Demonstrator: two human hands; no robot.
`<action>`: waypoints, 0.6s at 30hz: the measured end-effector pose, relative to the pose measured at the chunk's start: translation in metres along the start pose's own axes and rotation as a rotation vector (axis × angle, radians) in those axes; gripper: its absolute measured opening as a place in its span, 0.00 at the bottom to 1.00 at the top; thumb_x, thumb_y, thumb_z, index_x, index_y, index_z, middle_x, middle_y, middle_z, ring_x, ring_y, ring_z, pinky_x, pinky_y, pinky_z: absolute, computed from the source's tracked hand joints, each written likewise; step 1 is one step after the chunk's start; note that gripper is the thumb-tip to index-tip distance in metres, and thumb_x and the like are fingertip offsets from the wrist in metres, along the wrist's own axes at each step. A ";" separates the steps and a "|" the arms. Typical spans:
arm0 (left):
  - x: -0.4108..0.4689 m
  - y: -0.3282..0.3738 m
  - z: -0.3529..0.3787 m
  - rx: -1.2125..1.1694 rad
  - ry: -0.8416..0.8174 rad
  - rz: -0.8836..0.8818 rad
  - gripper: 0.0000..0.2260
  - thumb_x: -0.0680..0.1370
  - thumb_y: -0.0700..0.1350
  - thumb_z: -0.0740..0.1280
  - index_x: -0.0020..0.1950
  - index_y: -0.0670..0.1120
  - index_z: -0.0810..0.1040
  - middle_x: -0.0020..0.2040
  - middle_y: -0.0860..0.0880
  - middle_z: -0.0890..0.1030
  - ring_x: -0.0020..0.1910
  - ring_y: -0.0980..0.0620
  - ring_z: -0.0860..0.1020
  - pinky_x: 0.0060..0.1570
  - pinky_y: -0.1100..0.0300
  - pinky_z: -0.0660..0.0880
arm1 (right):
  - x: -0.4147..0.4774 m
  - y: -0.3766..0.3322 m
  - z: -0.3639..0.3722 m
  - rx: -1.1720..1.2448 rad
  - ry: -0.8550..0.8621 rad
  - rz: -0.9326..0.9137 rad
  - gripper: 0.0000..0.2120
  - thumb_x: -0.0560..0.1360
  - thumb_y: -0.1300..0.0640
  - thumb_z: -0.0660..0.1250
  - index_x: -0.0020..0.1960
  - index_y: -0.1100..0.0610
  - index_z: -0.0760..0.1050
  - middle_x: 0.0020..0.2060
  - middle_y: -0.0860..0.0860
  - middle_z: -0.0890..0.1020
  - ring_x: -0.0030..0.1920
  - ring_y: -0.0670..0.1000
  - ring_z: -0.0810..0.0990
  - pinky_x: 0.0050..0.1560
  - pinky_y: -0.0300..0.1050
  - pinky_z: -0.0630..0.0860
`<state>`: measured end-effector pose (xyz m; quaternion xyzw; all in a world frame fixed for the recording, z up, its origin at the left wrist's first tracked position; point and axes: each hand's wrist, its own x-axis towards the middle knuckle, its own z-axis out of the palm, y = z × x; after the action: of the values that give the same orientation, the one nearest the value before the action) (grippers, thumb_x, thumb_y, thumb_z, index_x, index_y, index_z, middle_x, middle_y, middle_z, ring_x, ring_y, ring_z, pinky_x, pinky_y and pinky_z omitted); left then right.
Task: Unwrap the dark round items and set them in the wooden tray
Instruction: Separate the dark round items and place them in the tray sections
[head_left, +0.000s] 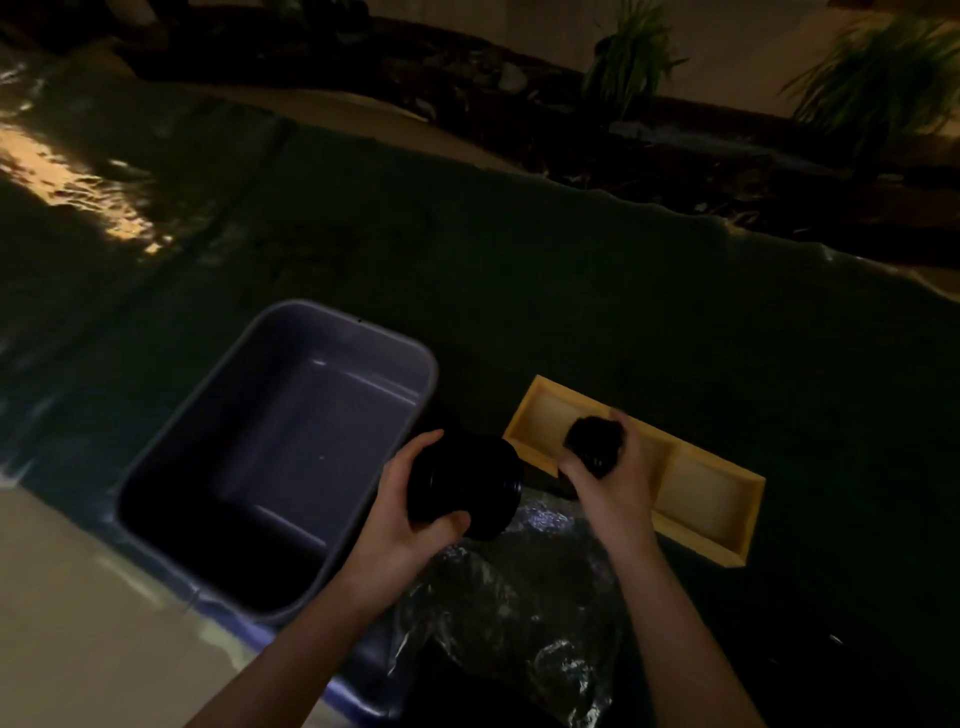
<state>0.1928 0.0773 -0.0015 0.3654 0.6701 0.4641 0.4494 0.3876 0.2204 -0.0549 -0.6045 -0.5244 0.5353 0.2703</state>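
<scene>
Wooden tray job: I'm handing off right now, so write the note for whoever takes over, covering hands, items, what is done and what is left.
Left hand: holds a dark round pot, tilted on its side, between the grey tub and the wooden tray.
Right hand: holds a dark round clump above the tray's middle compartment.
Done: the clump looks free of wrapping. Crinkled clear plastic lies below the hands.
Left: all three compartments look empty; set the clump down, then deal with the pot. Dim light hides finer detail.

Dark cloth-covered surface (571, 291), grey tub (218, 441), wooden tray (753, 499) (three compartments), crinkled plastic (524, 613)
</scene>
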 end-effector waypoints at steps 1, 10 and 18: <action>0.000 -0.002 0.001 -0.007 0.007 -0.018 0.36 0.68 0.55 0.77 0.74 0.63 0.67 0.74 0.47 0.71 0.72 0.47 0.73 0.68 0.41 0.76 | 0.019 0.000 0.007 -0.255 0.050 -0.095 0.44 0.71 0.47 0.79 0.78 0.40 0.57 0.76 0.51 0.67 0.74 0.58 0.69 0.68 0.57 0.71; -0.004 -0.017 0.006 -0.104 0.104 -0.113 0.35 0.68 0.53 0.80 0.72 0.66 0.70 0.73 0.46 0.73 0.70 0.47 0.76 0.65 0.45 0.79 | 0.110 0.032 0.053 -1.085 -0.066 -0.370 0.52 0.72 0.27 0.67 0.83 0.53 0.49 0.78 0.61 0.61 0.73 0.67 0.63 0.70 0.63 0.69; -0.006 -0.019 0.001 -0.081 0.133 -0.128 0.34 0.68 0.54 0.80 0.71 0.67 0.70 0.72 0.47 0.73 0.69 0.48 0.77 0.64 0.47 0.79 | 0.107 0.049 0.063 -1.139 -0.048 -0.414 0.53 0.72 0.20 0.32 0.82 0.55 0.57 0.77 0.62 0.67 0.68 0.66 0.71 0.64 0.63 0.72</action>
<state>0.1939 0.0666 -0.0185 0.2718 0.7013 0.4844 0.4469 0.3331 0.2893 -0.1546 -0.5275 -0.8410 0.1202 -0.0091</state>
